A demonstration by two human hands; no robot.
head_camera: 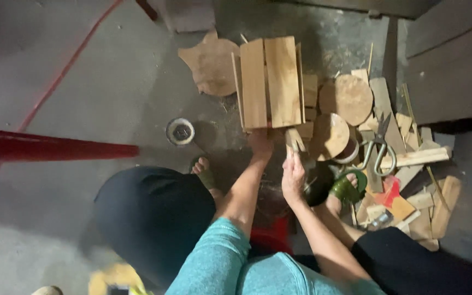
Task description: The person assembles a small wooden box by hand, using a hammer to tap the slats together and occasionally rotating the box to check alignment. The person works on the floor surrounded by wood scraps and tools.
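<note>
Floor space lies open to the left, grey concrete (83,98) bare but for a small roll of tape (180,131), a red hose (55,82) and a red plastic piece (45,146) jutting in from the edge. Right side is crowded: wood offcuts (411,158), two round wooden discs (353,98), scissors (381,147) lying on the pile, dark boards (449,65) along the far right.

Left hand (260,143) reaches forward to the near edge of the stack of flat planks (269,82); fingers curl against that lower edge, how wide they are parted is hard to make out. Right hand (293,176) sits just beside it, fingers closed around a short wooden stick (294,139) that points up toward the planks.

Planks look pale, clean-cut, lying side by side and overlapping, long sides running away from the person, in the middle of the floor ahead of the knees. Green sandals (348,188) show on the feet.
</note>
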